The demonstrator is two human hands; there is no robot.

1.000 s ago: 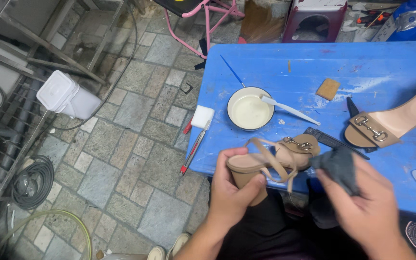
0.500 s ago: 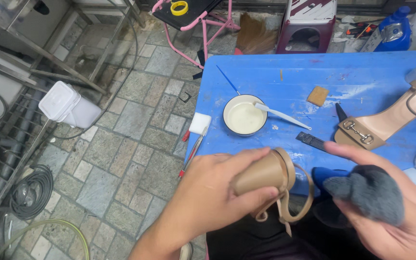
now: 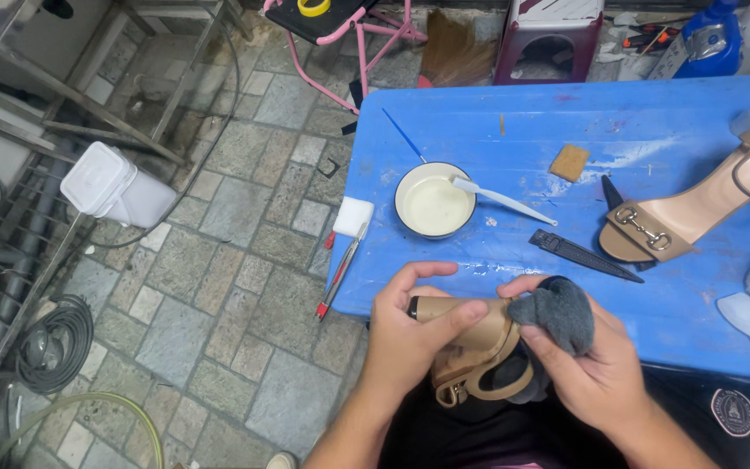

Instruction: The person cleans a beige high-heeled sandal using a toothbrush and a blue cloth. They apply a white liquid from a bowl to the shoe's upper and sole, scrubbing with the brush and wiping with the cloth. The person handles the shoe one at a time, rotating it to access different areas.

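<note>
Bare blue table (image 3: 514,260) ahead, between bowl (image 3: 434,201) and knife (image 3: 585,255).

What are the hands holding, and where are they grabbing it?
Left hand grips the tan high-heeled sandal around its heel; right hand presses a dark grey cloth against it.

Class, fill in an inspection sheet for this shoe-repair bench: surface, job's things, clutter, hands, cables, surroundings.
Surface: blue table, scuffed with white smears.
Job's things: tan heeled sandal held over the lap; grey cloth pressed against it.
Clutter: bowl of white paste with a white spatula; second sandal; dark blade; brown sponge block; white pad at the table edge.
Hands: left hand grips the sandal's heel; right hand holds the cloth.
Cables: coiled black cable and green hose on the floor.
Surroundings: stone-tiled floor, white lidded tub, pink-framed stool.
</note>
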